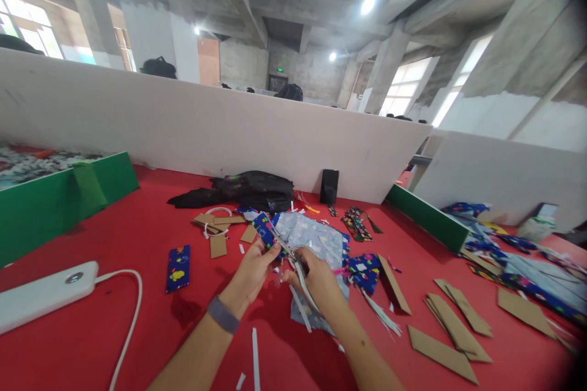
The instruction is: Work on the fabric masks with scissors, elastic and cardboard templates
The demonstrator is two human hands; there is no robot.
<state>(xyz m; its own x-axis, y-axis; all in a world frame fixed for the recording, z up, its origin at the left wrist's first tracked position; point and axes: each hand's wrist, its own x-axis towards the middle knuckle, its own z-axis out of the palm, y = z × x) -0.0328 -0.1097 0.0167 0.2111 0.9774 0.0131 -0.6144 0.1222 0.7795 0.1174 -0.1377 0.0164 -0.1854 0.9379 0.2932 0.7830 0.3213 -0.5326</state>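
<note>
My left hand (257, 266) pinches a strip of blue patterned fabric (265, 229) near the middle of the table. In my right hand (312, 269) is a pair of scissors (285, 245), its blades reaching across to the fabric by my left fingers. Whether the blades touch the fabric I cannot tell. Beneath both hands lies a larger piece of the fabric (321, 233), pale reverse side up with a blue patterned edge. A finished-looking blue rectangle with a yellow print (178, 269) rests to the left.
Cardboard strips (458, 327) lie at the right, others (219, 246) left of centre. A white tassel (380, 313), a black bag (257, 189) and an upright phone (329, 186) are about. A white power bank (50, 296) trails a cable. Green dividers (428, 218) and a white partition (206, 128) bound the red table.
</note>
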